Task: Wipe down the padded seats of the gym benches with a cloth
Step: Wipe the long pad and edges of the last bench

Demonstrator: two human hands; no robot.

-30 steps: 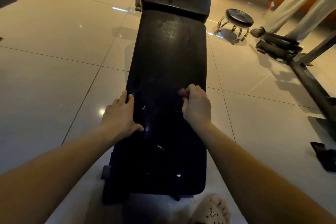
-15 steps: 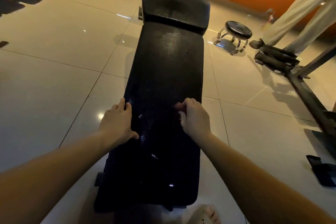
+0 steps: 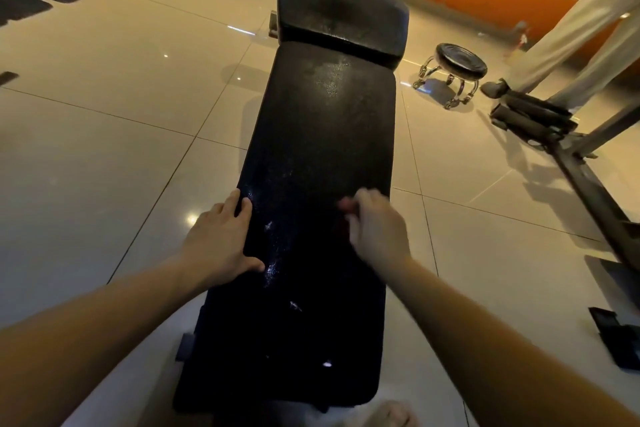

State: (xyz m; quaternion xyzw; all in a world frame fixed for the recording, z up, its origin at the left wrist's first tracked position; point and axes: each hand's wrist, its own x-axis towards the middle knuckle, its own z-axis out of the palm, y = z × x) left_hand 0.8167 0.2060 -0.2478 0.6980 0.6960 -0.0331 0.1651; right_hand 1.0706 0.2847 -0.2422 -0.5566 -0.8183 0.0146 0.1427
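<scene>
my left hand [image 3: 221,239] and right hand [image 3: 375,229] are both bare; the left one shows clean outlines of four fingers and a thumb, while the right one is smeared with blur so its fingers can't be told apart. my left forearm [image 3: 104,322] and right forearm [image 3: 485,329] are bare too, slim and smooth, uncovered all the way from the hands down to the lower corners of the view. at the bottom edge a pale rounded bit of my foot [image 3: 391,414] shows, too blurred to tell toes from footwear.
</scene>
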